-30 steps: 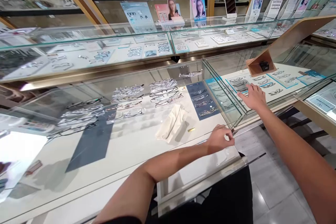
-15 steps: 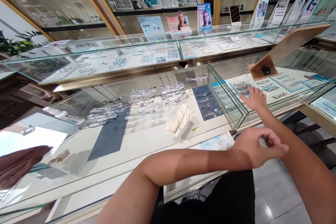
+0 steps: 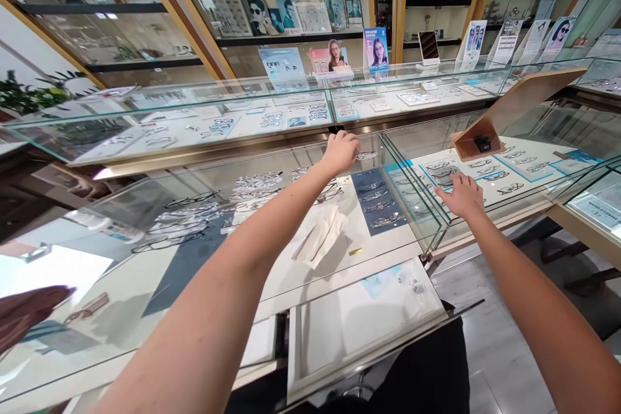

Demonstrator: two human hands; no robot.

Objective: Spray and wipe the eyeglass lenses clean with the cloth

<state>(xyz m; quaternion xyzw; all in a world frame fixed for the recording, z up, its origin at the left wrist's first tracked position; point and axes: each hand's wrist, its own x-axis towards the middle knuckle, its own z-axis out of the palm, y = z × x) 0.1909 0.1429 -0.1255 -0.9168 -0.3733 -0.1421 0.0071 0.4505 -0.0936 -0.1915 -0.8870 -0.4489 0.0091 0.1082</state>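
My left hand (image 3: pixel 342 152) is stretched far forward over the back of the glass display case (image 3: pixel 272 288), its fingers bent and closed. Whatever lies within those fingers, if anything, is hidden from me. Just right of it shows a single pair of glasses (image 3: pixel 367 155) under the glass. On the right, my right hand (image 3: pixel 463 196) rests palm down with spread fingers on the case's glass top, holding nothing. Under that glass lie eyeglass frames (image 3: pixel 441 168). A crumpled cream cloth (image 3: pixel 320 237) is between my forearms, near a dark blue tray of glasses (image 3: pixel 378 200).
A wooden stand (image 3: pixel 521 107) with a tilted board rises at the right. Below the case, a white drawer (image 3: pixel 349 343) is pulled out. Rows of glasses (image 3: pixel 182 223) lie at the left. Behind runs a second glass case with advertising cards (image 3: pixel 376 50) on it.
My left hand has swung from low over my right forearm forward and left to the case's far edge. My right hand stays on the glass. The view has tipped up slightly.
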